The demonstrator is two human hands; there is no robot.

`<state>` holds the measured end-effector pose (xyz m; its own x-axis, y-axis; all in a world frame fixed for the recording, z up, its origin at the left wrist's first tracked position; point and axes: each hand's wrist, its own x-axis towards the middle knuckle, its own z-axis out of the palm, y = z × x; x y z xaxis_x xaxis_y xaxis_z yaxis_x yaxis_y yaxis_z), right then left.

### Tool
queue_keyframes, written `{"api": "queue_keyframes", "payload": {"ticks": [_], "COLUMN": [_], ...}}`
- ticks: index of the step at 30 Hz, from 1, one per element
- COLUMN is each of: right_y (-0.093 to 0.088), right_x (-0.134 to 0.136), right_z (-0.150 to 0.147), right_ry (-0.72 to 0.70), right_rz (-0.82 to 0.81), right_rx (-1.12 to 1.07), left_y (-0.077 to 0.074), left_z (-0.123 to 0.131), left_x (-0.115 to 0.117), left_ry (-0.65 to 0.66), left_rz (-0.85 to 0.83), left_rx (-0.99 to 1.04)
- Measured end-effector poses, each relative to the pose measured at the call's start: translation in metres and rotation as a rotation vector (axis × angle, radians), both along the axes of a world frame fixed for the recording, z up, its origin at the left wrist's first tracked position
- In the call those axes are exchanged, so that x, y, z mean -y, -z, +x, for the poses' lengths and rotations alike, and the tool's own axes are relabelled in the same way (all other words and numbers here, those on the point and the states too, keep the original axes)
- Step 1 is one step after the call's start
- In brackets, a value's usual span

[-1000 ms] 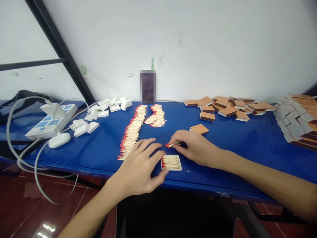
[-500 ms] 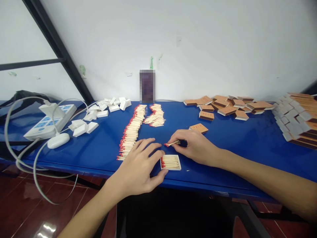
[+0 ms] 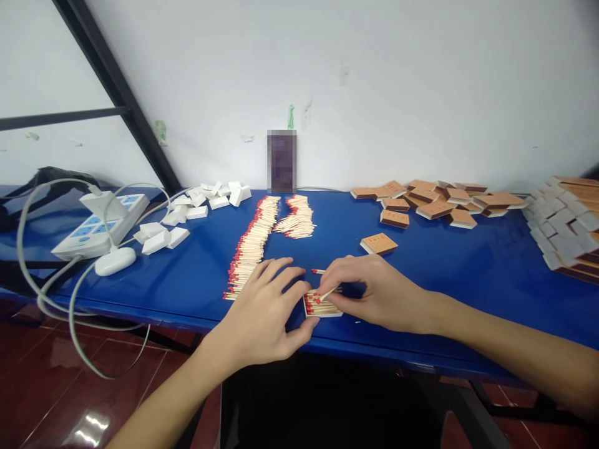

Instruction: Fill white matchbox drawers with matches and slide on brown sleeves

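A small white matchbox tray [image 3: 327, 315], partly filled with red-headed matches, lies near the table's front edge. My left hand [image 3: 264, 315] grips its left end between thumb and forefinger, while its other fingers are spread over the blue top. Above the tray, my right hand [image 3: 381, 290] pinches a few matches [image 3: 328, 294] between thumb and fingers, heads pointing left and down. A loose match [image 3: 317, 271] rests just behind the tray, partly covered by the right hand. Beyond my left hand runs a long row of matches [image 3: 250, 249], with a smaller pile [image 3: 297, 218] beside it.
White empty trays [image 3: 196, 212] are heaped at the back left, near a power strip [image 3: 93, 231] with looping cables. One brown matchbox [image 3: 379, 244] lies behind my right hand. More matchboxes [image 3: 435, 209] are scattered farther back; a stack [image 3: 566, 218] stands at far right.
My right hand has moved left and toward me, bringing the pinched matches over the tray. A loose match now shows behind it. My left hand keeps its hold on the tray.
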<state>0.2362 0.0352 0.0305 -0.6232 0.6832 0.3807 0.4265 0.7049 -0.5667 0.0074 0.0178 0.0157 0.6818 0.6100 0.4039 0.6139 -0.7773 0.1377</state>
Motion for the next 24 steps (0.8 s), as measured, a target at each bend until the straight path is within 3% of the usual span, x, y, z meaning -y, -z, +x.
{"api": "queue_keyframes", "payload": {"ticks": [9,16,24], "right_y": [0.007,0.007,0.005], "right_x": [0.005,0.005,-0.003], "right_z": [-0.004,-0.004,0.008], "right_ry": [-0.028,-0.02,-0.145], "right_rz": [0.181,0.212,0.23], "right_rx": [0.109,0.131,0.113], "left_y": [0.0,0.001,0.002], "left_z": [0.0,-0.001,0.0], "left_x": [-0.001,0.0,-0.001], "left_ry": [0.006,0.007,0.008], "left_rz": [-0.01,-0.004,-0.002], "left_rx": [0.009,0.02,0.011]}}
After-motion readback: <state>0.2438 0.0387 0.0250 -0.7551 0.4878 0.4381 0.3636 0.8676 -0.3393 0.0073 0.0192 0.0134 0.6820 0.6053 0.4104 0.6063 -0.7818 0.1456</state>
